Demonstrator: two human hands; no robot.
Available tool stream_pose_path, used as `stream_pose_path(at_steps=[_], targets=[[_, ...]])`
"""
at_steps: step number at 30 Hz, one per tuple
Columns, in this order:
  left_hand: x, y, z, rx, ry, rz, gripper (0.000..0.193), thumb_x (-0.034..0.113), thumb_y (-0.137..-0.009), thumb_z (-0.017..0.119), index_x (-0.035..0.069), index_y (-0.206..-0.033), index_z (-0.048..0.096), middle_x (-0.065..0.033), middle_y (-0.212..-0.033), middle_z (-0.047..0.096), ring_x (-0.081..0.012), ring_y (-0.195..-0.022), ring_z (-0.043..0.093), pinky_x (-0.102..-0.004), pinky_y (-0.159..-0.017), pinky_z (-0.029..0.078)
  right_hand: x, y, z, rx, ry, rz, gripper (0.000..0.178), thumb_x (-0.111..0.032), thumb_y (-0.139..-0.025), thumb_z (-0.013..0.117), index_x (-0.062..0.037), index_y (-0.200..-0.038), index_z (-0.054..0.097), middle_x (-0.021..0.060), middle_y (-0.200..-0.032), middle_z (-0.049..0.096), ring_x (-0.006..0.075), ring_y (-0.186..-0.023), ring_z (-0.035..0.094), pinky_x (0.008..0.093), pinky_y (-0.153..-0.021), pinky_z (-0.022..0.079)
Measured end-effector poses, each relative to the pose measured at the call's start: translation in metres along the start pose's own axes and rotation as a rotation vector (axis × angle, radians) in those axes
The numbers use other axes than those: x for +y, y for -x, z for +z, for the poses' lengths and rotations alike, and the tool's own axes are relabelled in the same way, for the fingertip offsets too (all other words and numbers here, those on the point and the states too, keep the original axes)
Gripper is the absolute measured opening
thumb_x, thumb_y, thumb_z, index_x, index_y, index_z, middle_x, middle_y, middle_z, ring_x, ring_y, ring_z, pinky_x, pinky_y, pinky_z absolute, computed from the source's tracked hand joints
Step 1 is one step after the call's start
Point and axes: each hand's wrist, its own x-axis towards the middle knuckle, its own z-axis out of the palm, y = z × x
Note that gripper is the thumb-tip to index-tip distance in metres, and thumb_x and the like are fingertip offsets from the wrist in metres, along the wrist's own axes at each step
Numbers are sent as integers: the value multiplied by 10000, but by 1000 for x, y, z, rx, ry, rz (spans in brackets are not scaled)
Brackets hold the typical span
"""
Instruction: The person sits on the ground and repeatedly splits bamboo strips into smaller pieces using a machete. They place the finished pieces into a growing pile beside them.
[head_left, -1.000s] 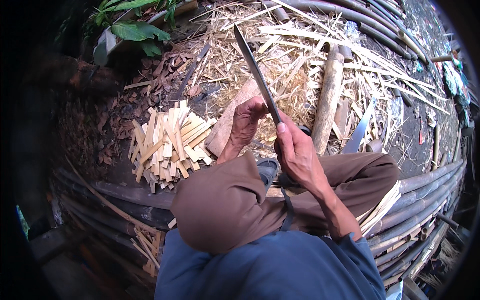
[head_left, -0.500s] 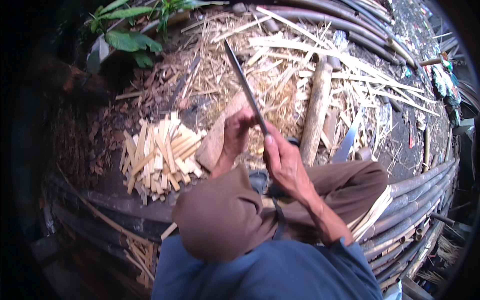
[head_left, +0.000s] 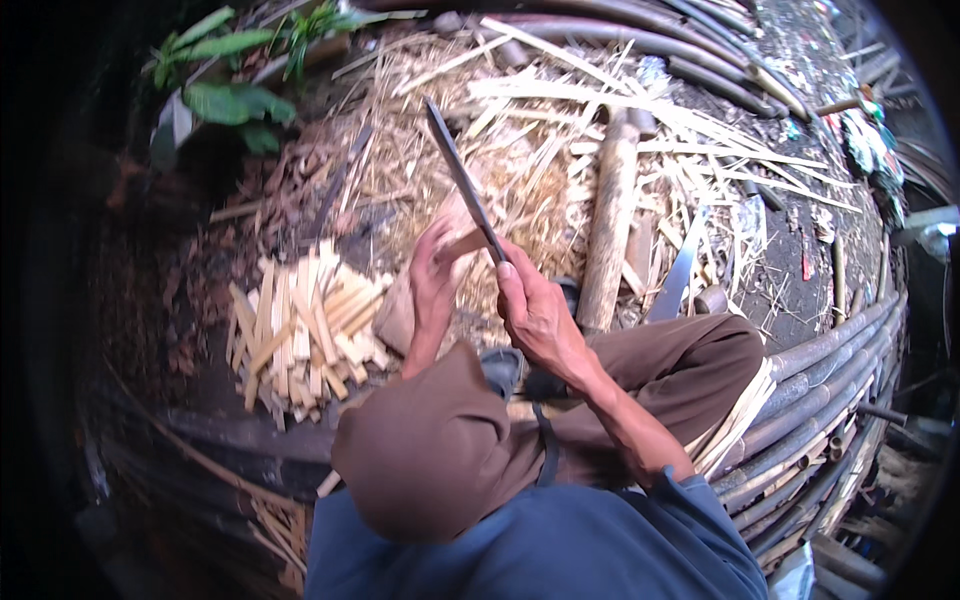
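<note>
The person sits in a blue shirt (head_left: 530,545) and brown trousers (head_left: 415,450). The right hand (head_left: 540,320) is wrapped tight around the handle of a long knife (head_left: 464,180), its blade pointing up and away to the left. The left hand (head_left: 432,285) pinches a short flat piece of wood (head_left: 464,244) close by the blade; the two hands are apart. A heap of cut sticks (head_left: 300,335) lies on the ground to the left. Farther out are curly shavings (head_left: 535,195), a thick round pole (head_left: 612,220) and some wrappers (head_left: 868,150), too small and blurry to read.
</note>
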Motion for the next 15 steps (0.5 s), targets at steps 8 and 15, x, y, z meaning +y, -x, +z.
stream_pose_path(at_steps=[8, 15], targets=[[57, -12, -57, -174, -145, -540, 651, 543, -1054, 304, -9, -1244, 592, -202, -1126, 654, -300, -1050, 628, -390, -979, 498, -19, 2, -20, -51, -113, 11, 436, -300, -1067, 392, -65, -1425, 478, 127, -699, 551, 228, -645, 561, 375, -668, 458], [95, -35, -24, -429, -553, -381, 811, 729, -913, 483, -55, -967, 682, -178, -733, 649, -225, -696, 599, -387, -667, 483, 12, -13, 10, -54, -33, -21, 459, -315, -1041, 429, -53, -1417, 461, 268, -914, 667, 432, -864, 661, 464, -813, 485]])
